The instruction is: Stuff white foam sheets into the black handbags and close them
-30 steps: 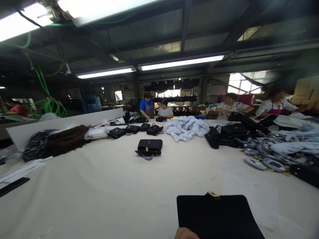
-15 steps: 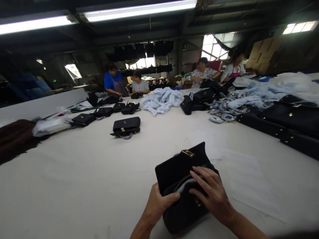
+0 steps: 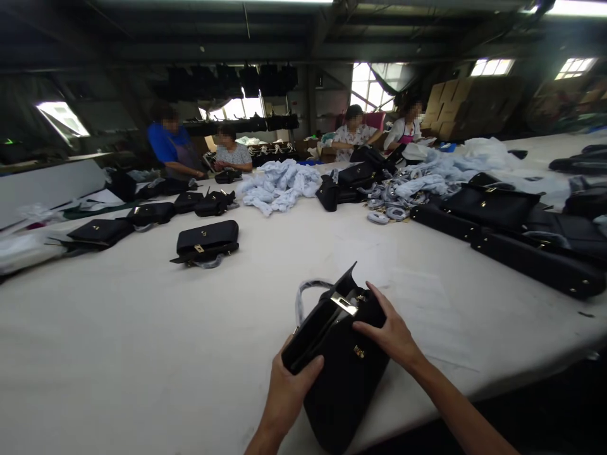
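Note:
A black handbag (image 3: pixel 344 379) with gold hardware is tilted up at the table's near edge, between my two hands. My left hand (image 3: pixel 291 388) grips its left side, thumb on the front and fingers hidden behind. On the right, my right hand (image 3: pixel 391 332) holds the upper corner, its thumb against the front near the gold clasp (image 3: pixel 359 351). The bag's flap, with a gold plate (image 3: pixel 344 303), stands partly raised over the opening. A plastic-wrapped handle (image 3: pixel 300 297) loops out behind the bag. The bag's inside is mostly hidden.
Another black handbag (image 3: pixel 208 240) lies on the white table (image 3: pixel 142 335). Beyond are pale blue crumpled wrapping (image 3: pixel 282 183), wrapped handles (image 3: pixel 391 205) and stacked black bags (image 3: pixel 535 253) at right. White sheets (image 3: pixel 427 309) lie right of my bag. Several people work along the far side.
The bag has been tipped more upright and its flap has swung down toward the opening. My right hand has moved from the bag's mouth to its right corner. The view has turned right.

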Motion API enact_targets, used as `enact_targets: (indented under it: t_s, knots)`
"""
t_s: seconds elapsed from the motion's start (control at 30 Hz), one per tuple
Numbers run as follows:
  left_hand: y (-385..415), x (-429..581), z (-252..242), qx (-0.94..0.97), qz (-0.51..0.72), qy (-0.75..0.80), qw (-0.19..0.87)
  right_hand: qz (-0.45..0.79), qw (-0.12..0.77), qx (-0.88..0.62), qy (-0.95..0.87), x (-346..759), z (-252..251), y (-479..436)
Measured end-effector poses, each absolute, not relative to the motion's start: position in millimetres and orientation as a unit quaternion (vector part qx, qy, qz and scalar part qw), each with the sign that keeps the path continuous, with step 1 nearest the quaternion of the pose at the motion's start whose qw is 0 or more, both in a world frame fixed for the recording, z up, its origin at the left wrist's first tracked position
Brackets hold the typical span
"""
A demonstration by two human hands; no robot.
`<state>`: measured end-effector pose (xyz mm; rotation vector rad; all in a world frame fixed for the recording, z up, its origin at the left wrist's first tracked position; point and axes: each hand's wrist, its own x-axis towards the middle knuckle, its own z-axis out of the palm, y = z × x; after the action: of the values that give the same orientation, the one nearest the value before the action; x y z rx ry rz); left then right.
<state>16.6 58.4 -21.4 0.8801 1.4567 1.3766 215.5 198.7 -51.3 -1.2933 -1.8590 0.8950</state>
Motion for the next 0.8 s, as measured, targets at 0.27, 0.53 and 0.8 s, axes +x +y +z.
enact_targets:
  t_s: [0.27,0.53,0.8]
  knots:
    - [50,-3,-21,0.343,0.566,0.585,0.469,0.226,0.436,-0.405,-0.771,213,-42,169]
    - [46,-7,-24,0.336,0.557,0.634,0.417,0.284,0.322,-0.357,-0.830,246,8,171]
    - [63,-23,-15,0.284,0.529,0.720,0.347,0.125,0.217,-0.434,-0.865,244,10,140]
